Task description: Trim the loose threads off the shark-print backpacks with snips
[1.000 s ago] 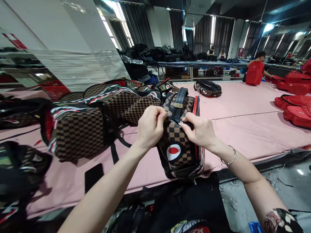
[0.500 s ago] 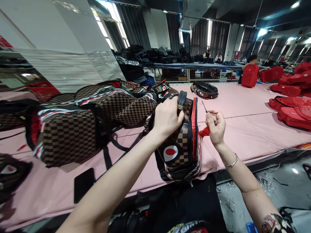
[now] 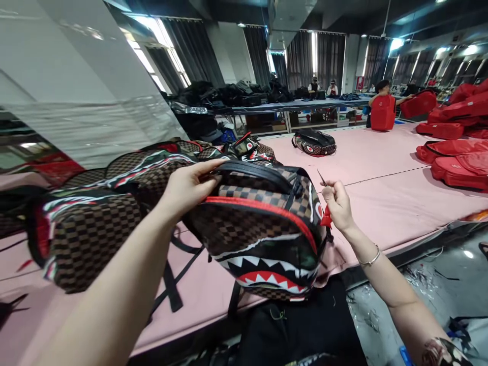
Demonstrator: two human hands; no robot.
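Head view.

Trainee: Where is the bag (image 3: 244, 229)?

Instructor: At centre, tilted, at the near edge of the pink table (image 3: 381, 208). The shark mouth (image 3: 270, 277) faces 6 o'clock; the handle (image 3: 259, 173) runs along the top, at 12 o'clock. Loose straps (image 3: 173, 292) lie at 8 o'clock.

Trainee: State the hands.

Instructor: The left hand (image 3: 190, 185) is closed on the top of the bag at 10 o'clock; I cannot tell whether it grips the handle or the edge beside it. The right hand (image 3: 339, 206), at 2 o'clock, is narrow: thumb and fingers pinch a thin, pointed tool (image 3: 322, 178). A red tag (image 3: 326, 218) shows beside it; I cannot tell what it is fixed to.

Trainee: How is this step done well?

Instructor: I judge the step to be positioning the bag one-handed. Grip firmly with the left hand and let the table bear the weight. Aim the tool at 11 o'clock, point clear of the fabric. Allow clearance from the pile (image 3: 95, 229) at 9 o'clock.

Trainee: Main hazard?

Instructor: Probably snagging: a careless tool point could scratch the fabric, and the straps could catch.
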